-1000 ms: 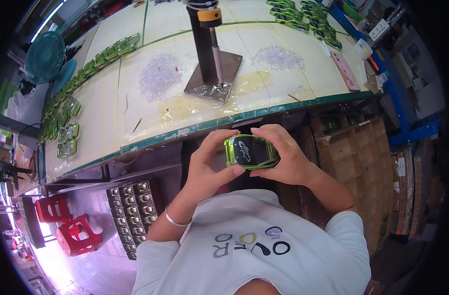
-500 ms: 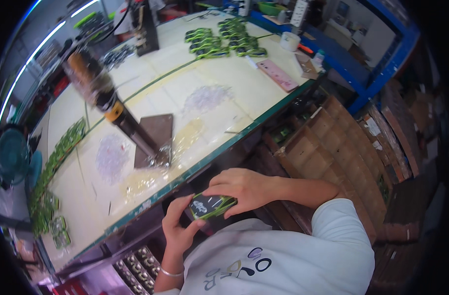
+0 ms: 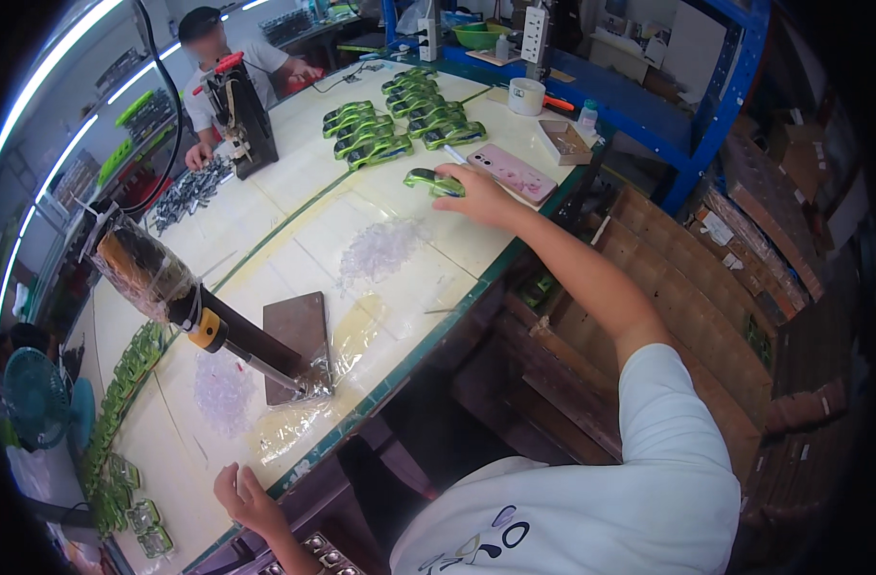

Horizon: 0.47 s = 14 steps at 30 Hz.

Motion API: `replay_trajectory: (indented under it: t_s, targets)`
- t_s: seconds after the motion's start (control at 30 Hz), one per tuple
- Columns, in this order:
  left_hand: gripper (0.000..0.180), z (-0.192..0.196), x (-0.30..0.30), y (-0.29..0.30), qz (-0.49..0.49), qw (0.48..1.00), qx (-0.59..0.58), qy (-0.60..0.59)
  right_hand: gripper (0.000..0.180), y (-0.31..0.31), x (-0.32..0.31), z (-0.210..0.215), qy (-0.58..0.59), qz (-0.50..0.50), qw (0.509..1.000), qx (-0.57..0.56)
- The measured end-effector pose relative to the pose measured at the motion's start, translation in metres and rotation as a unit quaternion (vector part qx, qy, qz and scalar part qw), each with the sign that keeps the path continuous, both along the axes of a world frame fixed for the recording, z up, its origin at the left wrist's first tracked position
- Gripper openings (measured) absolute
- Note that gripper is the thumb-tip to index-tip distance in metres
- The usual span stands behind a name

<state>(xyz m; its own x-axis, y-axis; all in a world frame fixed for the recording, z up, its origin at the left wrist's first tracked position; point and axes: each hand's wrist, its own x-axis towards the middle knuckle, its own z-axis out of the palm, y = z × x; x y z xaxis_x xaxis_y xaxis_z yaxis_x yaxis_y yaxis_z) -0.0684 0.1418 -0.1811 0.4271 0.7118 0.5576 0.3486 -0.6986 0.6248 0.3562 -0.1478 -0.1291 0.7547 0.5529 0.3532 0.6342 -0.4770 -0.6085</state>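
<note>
My right hand reaches over the table toward the far right, its fingers closed round a green toy car body with dark windows. Just beyond it, similar green toy car bodies stand in rows on the tabletop. A pink phone-shaped slab lies close to the right of that hand. My left hand is over the near table edge, fingers apart and nothing in them. A heap of small clear plastic pieces lies beyond it, and another clear heap lies mid-table.
A black and yellow tool wrapped in clear film slants over a brown board. More green frames line the left edge. Across the table a co-worker sits by a lever press. Wooden trays stand at right.
My right hand has carried the toy car body from in front of me out to the far right of the table. My left hand has let go of it and moved left.
</note>
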Motion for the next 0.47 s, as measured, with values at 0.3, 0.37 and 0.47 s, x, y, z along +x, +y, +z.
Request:
replay_trajectory:
  t_s: [0.3, 0.37, 0.47]
  targets:
    - [0.007, -0.001, 0.006, -0.002, 0.019, 0.999, 0.047, 0.001, 0.048, 0.072, 0.060, -0.029, -0.118, 0.023, 0.982, -0.148]
    - [0.005, 0.007, 0.004, -0.005, 0.028, 0.997, 0.064, 0.009, 0.044, 0.095, 0.070, -0.041, -0.223, -0.033, 0.967, -0.117]
    - [0.005, 0.003, 0.003, 0.006, -0.007, 0.997, 0.074, 0.008, 0.031, 0.159, 0.040, -0.034, -0.211, 0.022, 0.977, -0.024]
